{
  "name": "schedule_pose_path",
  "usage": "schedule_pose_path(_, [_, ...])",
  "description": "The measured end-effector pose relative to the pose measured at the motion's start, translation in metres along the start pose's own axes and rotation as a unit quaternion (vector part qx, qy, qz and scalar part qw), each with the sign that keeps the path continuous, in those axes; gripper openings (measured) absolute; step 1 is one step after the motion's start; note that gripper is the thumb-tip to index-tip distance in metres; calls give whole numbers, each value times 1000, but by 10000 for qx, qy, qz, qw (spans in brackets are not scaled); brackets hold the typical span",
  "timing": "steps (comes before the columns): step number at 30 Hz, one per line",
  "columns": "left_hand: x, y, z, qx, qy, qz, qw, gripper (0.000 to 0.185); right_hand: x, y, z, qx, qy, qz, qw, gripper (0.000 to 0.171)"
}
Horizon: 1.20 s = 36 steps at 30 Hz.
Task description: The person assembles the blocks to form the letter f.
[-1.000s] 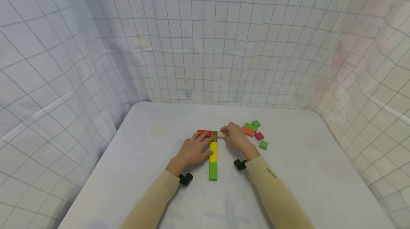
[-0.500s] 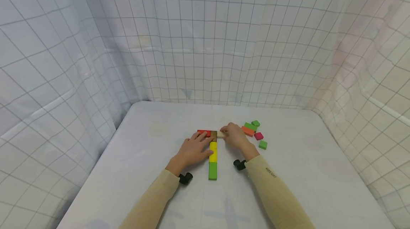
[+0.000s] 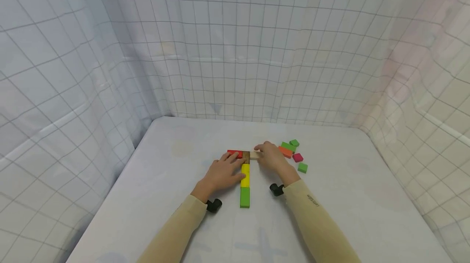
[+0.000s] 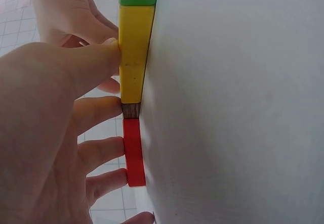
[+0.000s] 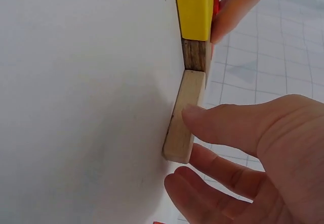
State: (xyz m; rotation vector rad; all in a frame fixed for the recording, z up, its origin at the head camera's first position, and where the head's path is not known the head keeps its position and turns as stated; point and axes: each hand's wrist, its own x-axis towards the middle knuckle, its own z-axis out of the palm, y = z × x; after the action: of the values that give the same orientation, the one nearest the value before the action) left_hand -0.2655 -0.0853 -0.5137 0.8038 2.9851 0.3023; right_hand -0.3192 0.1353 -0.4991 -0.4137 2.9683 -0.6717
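Flat blocks lie in a T shape in the head view. Its stem is a green block [image 3: 244, 197], yellow block [image 3: 245, 175] and brown block [image 3: 246, 156]. To the left of the brown block lies a red block [image 3: 234, 153], to the right a plain wooden block [image 3: 254, 155], its end against the brown one. My left hand [image 3: 222, 174] has its fingers spread, fingertips at the red and brown blocks and thumb at the yellow. My right hand [image 3: 272, 157] pinches the wooden block; the right wrist view shows the thumb [image 5: 195, 119] on its side and a finger behind its far end.
Right of my right hand lie loose blocks: an orange block [image 3: 285, 152], a long green block [image 3: 289, 146], a magenta block [image 3: 298, 157] and two small green ones. Grid-patterned white curtains [image 3: 227, 71] enclose the back and sides of the white table [image 3: 176, 197].
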Motion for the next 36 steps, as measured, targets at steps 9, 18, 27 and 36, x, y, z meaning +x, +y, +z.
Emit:
schedule_pose_path(9, [1,0,1,36,37,16,10000,64,-11,6,-16,318,327,125,9989,35])
schedule_pose_path(18, [1,0,4,-17,-20,-28,10000,64,-22,22,-26,401,590,109,9974,37])
schedule_pose_path(27, [0,0,3,-39,70,44,10000,63,-32,38,-38,370,1230,98,9917,35])
schedule_pose_path(36, [0,1,2,-14,54,41,10000,63,-37,59,-42,776,1370,461,9865,38])
